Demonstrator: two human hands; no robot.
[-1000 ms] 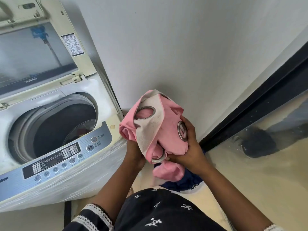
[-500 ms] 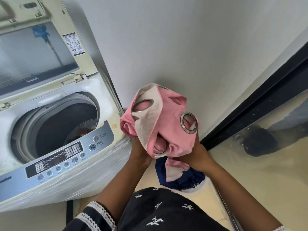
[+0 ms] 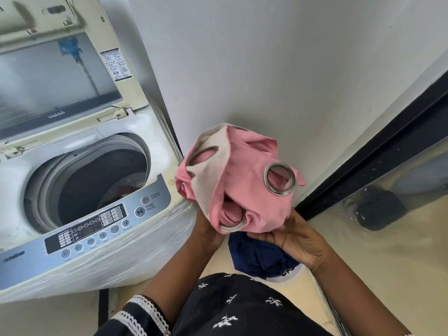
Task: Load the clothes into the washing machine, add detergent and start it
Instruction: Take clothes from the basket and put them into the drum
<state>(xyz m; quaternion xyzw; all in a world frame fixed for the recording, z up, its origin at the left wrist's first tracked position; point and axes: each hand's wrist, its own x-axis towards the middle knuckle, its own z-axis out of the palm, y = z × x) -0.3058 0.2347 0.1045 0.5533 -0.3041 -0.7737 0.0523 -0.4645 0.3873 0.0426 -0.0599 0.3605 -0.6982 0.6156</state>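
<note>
Curtain point(image 3: 244, 190): bunched pink cloth, cream lining, round metal eyelets.
Right hand point(image 3: 294, 241): cups bundle beneath.
Left hand point(image 3: 206, 229): grips underneath, fingers hidden.
Washing machine point(image 3: 155, 229): lid raised.

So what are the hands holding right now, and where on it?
Both hands hold the bunched pink curtain from underneath: the right hand cups its lower right side, the left hand is under its lower left, mostly hidden.

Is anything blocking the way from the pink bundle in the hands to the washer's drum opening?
Nothing visible does. The lid stands raised behind the drum opening, which is uncovered, with some dark laundry already inside. The pink curtain, gripped from below by the left hand and right hand, is beside the washer's right edge.
</note>
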